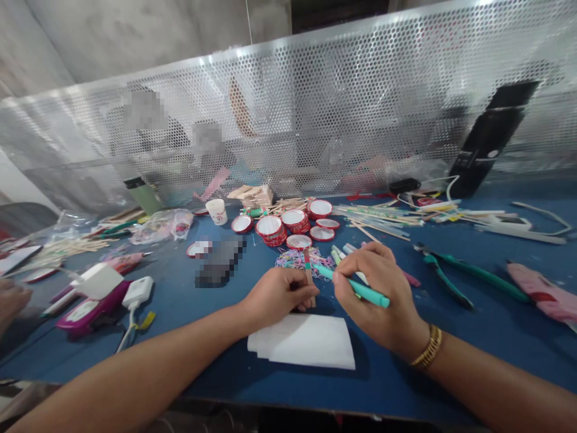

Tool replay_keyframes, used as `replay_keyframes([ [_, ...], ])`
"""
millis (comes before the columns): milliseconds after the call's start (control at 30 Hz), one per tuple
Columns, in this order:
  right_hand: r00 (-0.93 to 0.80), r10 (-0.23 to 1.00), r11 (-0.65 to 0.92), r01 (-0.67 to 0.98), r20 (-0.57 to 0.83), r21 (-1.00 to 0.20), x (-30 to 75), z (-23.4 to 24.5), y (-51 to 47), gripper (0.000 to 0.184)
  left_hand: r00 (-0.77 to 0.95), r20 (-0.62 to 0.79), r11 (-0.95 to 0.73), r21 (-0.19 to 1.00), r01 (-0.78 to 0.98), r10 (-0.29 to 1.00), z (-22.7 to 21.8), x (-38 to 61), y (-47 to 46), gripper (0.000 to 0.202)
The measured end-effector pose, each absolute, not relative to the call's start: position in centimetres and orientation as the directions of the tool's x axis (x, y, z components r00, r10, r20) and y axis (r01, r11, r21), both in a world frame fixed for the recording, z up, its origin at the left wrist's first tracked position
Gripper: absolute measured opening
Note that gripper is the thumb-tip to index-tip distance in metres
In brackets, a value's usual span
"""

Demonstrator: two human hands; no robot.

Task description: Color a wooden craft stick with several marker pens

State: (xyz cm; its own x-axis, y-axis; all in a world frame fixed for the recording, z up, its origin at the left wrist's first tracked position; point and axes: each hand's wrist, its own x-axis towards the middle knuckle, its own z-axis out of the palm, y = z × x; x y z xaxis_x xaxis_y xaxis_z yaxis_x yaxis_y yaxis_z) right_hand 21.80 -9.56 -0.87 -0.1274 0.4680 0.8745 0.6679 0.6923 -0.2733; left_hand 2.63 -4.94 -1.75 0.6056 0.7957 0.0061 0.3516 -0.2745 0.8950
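Note:
Pinched upright in my left hand [280, 293] is a flat wooden stick [307, 260] with red and green bands near its top. My right hand [383, 288] grips a teal marker [367, 293] like a pen, its tip pointing left toward the stick's coloured end. Whether the tip touches the wood I cannot tell. Just in front of both hands lies a folded white tissue [306, 343]. Behind the stick is a loose heap of small pastel loops [286, 258]. More markers [337, 255] lie partly hidden behind my right hand.
Red-rimmed round pieces [270, 227] stand stacked behind the heap, near a paper cup [217, 211]. Green-handled pliers [446, 279] lie at right beside a pink tool [541, 288]. A magenta device [92, 310] sits left; another person's hand [12, 304] shows beyond it. A perforated metal screen [315, 108] closes the back.

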Motion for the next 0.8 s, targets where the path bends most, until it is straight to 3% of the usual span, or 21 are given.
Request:
replay_keyframes([
  [233, -0.19, 0.528, 0.688, 0.667, 0.828, -0.286, 21.62, -0.83, -9.56, 0.012, 0.607, -0.019, -0.249, 0.901, 0.355, 0.794, -1.47, 2.71, -4.97, 0.037],
  [800, -0.166, 0.517, 0.681, 0.674, 0.84, -0.286, 21.55, -0.82, -9.57, 0.01, 0.605, -0.018, -0.253, 0.898, 0.361, 0.796, -1.36, 2.74, -5.02, 0.036],
])
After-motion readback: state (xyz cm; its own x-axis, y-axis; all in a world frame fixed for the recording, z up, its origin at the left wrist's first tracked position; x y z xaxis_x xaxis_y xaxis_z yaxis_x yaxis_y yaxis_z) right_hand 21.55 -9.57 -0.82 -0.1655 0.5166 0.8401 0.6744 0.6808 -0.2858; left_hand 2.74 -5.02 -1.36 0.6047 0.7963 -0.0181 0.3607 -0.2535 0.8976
